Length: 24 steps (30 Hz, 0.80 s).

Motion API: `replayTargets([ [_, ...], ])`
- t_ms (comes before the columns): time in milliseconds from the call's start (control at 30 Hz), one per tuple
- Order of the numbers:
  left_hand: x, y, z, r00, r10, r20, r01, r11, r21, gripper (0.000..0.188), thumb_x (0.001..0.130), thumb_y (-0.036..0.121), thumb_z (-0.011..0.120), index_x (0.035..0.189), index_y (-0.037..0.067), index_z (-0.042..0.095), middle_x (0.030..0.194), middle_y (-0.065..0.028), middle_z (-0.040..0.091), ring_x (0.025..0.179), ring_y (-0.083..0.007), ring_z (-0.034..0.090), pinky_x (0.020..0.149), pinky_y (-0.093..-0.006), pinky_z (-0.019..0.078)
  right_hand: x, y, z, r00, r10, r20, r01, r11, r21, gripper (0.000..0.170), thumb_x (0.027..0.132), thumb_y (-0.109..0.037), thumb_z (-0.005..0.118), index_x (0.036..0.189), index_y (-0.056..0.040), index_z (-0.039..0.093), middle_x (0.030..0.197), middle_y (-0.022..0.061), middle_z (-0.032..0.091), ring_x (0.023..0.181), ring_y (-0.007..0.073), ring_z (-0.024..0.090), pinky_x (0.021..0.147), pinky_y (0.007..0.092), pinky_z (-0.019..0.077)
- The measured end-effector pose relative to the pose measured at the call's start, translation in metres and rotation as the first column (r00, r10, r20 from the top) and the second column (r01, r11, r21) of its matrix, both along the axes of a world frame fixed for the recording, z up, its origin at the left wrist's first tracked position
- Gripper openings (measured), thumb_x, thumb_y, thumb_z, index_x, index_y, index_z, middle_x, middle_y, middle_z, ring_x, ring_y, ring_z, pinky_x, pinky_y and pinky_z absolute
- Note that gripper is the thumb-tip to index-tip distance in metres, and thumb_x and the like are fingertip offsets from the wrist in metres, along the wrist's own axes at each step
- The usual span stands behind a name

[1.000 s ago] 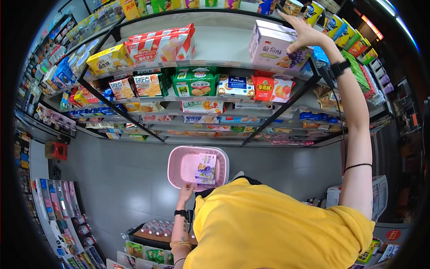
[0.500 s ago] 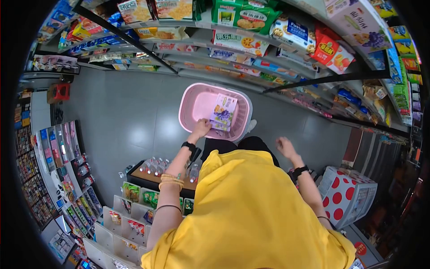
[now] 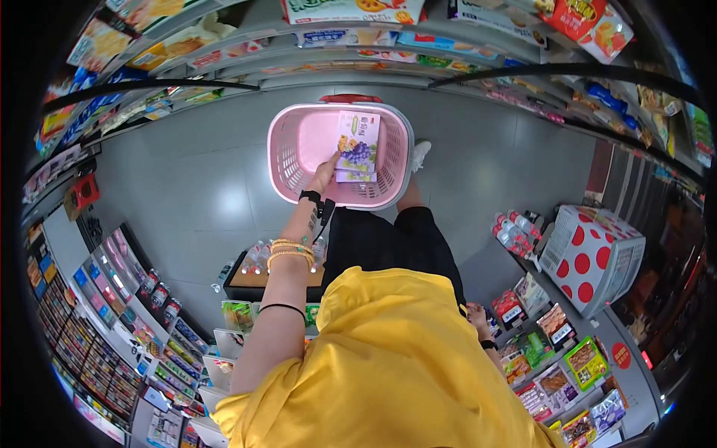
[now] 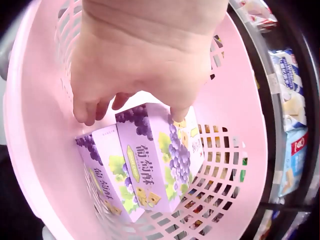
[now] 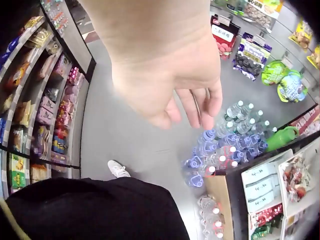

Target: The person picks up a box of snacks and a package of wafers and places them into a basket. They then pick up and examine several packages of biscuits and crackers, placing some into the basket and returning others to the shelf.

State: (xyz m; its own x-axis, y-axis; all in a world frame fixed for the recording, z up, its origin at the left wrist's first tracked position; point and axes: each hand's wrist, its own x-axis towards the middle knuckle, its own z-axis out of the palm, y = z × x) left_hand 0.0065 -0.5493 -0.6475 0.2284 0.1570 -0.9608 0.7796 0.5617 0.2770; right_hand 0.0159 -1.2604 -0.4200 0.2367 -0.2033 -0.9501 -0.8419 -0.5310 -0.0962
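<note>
"Grape-print boxes (image 4: 155, 155): two seen, inside the pink basket (image 3: 310, 138), just below and right of the left hand (image 4: 145, 70)."

"State of that hand?"

"Fingers loosely bent, thumb well apart; one tip touches the farther box (image 3: 358, 138). No wrap around it shows, so the contact looks like steadying rather than lifting."

"And the nearer box (image 3: 356, 177)?"

"Just beside the first, on the wrist side of that hand. Whether they overlap, I cannot tell. Both likely lie together so that they slide less, the basket's wall bracing them opposite the hand."

"Right hand (image 5: 170, 85)?"

"Unladen, fingers relaxed and slightly curved, hanging near the hip, well apart from the basket. Probably idle because the boxes rest without its support. Plastic bottles (image 5: 225, 150) stand beyond its fingertips."
</note>
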Motion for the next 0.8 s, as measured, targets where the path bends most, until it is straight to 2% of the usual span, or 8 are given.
replayTargets([
  [33, -0.001, -0.007, -0.004, 0.994, 0.091, 0.052, -0.091, 0.996, -0.007, 0.074, 0.088, 0.063, 0.059, 0.122, -0.003, 0.062, 0.111, -0.0111, 0.068, 0.092, -0.0203, 0.063, 0.083, -0.0296, 0.0468, -0.016, -0.003, -0.004, 0.999, 0.032, 0.003, -0.032, 0.999, 0.035, 0.023, 0.094, -0.01, 0.055, 0.117, -0.008, 0.059, 0.08, 0.0028, 0.063, 0.063, 0.0123, 0.062, 0.053, 0.0259, 0.0473],
  [133, -0.001, -0.01, -0.023, 0.983, 0.162, 0.091, -0.152, 0.983, -0.102, 0.064, 0.091, 0.058, 0.059, 0.122, 0.002, 0.064, 0.108, -0.0067, 0.069, 0.088, -0.0174, 0.062, 0.081, -0.0273, 0.0465, -0.039, -0.002, -0.008, 1.0, 0.003, 0.001, -0.003, 0.999, 0.041, 0.021, 0.096, -0.01, 0.057, 0.116, -0.0023, 0.06, 0.09, 0.0041, 0.066, 0.075, 0.0127, 0.063, 0.066, 0.0272, 0.0504],
  [167, 0.006, -0.007, -0.002, 0.989, 0.137, 0.053, -0.13, 0.985, -0.11, 0.057, 0.093, 0.052, 0.06, 0.126, 0.005, 0.062, 0.11, -0.0056, 0.069, 0.09, -0.0178, 0.063, 0.084, -0.0287, 0.0476, -0.046, 0.001, -0.011, 1.0, -0.03, -0.002, 0.03, 0.999, 0.026, 0.021, 0.097, -0.011, 0.059, 0.115, 0.0002, 0.061, 0.094, 0.005, 0.068, 0.081, 0.0132, 0.064, 0.072, 0.0281, 0.0518],
  [267, 0.006, -0.012, -0.012, 0.963, 0.221, 0.155, -0.189, 0.962, -0.195, 0.055, 0.093, 0.05, 0.061, 0.129, 0.007, 0.06, 0.112, -0.0053, 0.069, 0.093, -0.0186, 0.063, 0.086, -0.0292, 0.0479, -0.066, 0.0, -0.027, 0.994, -0.108, 0.011, 0.108, 0.993, 0.052, 0.017, 0.098, -0.009, 0.057, 0.111, 0.001, 0.062, 0.094, 0.0037, 0.068, 0.084, 0.0135, 0.065, 0.076, 0.0282, 0.053],
  [400, 0.006, -0.013, -0.022, 0.951, 0.273, 0.143, -0.228, 0.935, -0.27, 0.053, 0.092, 0.047, 0.063, 0.128, 0.009, 0.06, 0.115, -0.006, 0.068, 0.097, -0.0187, 0.063, 0.091, -0.0315, 0.0473, -0.048, 0.025, -0.028, 0.995, -0.099, -0.016, 0.099, 0.995, 0.003, 0.02, 0.094, -0.012, 0.058, 0.112, -0.0075, 0.062, 0.088, -0.0001, 0.064, 0.073, 0.0088, 0.06, 0.067, 0.026, 0.0525],
  [500, 0.012, -0.005, -0.012, 0.941, 0.307, 0.143, -0.244, 0.906, -0.345, 0.052, 0.089, 0.042, 0.067, 0.128, 0.008, 0.059, 0.117, -0.0083, 0.067, 0.104, -0.023, 0.064, 0.095, -0.0395, 0.0492, -0.035, 0.048, -0.014, 0.999, -0.041, -0.003, 0.041, 0.999, -0.017, 0.022, 0.092, -0.013, 0.058, 0.114, -0.011, 0.062, 0.088, -0.0008, 0.063, 0.07, 0.0077, 0.057, 0.064, 0.0246, 0.0524],
  [633, 0.015, -0.002, 0.011, 0.9, 0.403, 0.164, -0.29, 0.837, -0.465, 0.05, 0.091, 0.033, 0.063, 0.134, 0.008, 0.053, 0.125, -0.0126, 0.065, 0.113, -0.0306, 0.062, 0.103, -0.0505, 0.0457, -0.034, 0.061, 0.0, 0.998, -0.053, 0.03, 0.054, 0.998, -0.022, 0.017, 0.094, -0.013, 0.055, 0.109, -0.0102, 0.063, 0.078, -0.0049, 0.055, 0.063, 0.0058, 0.048, 0.058, 0.0227, 0.0416],
  [800, 0.009, -0.001, 0.052, 0.826, 0.523, 0.212, -0.347, 0.767, -0.539, 0.054, 0.088, 0.028, 0.068, 0.133, 0.003, 0.053, 0.126, -0.0143, 0.064, 0.113, -0.0313, 0.062, 0.102, -0.0467, 0.0484, 0.01, 0.08, -0.011, 0.998, 0.019, 0.063, -0.022, 0.999, 0.042, 0.021, 0.092, -0.012, 0.056, 0.111, -0.0081, 0.062, 0.086, -0.0019, 0.061, 0.068, 0.008, 0.055, 0.059, 0.0237, 0.0433],
])
